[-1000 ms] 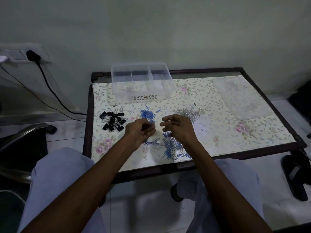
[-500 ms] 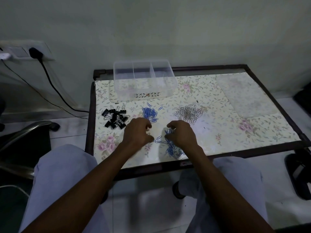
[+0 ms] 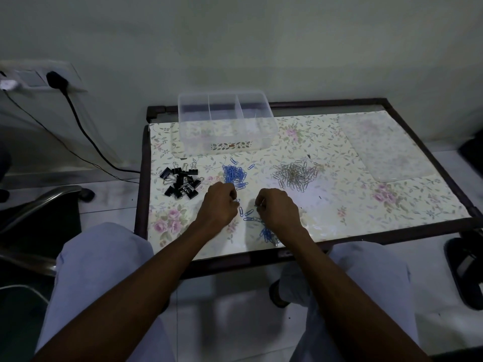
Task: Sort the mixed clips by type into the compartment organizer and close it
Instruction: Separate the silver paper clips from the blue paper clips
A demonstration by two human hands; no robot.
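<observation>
Picking loose clips apart, still in the pre-sort, nothing boxed yet.

I am curling both my left hand [image 3: 218, 202] and right hand [image 3: 278, 207] over the mixed clips [image 3: 268, 235] near the worktop [image 3: 339, 220] edge, fingers seemingly pinching a clip each; next I am needing to drop each onto its pile: binder clips [image 3: 181, 184], blue clips [image 3: 235, 175], silver clips [image 3: 295, 175]. Beyond, the organizer [image 3: 226, 124] is sitting open, all three compartments looking bare, its lid [image 3: 384, 147] lying well apart to the right.
</observation>
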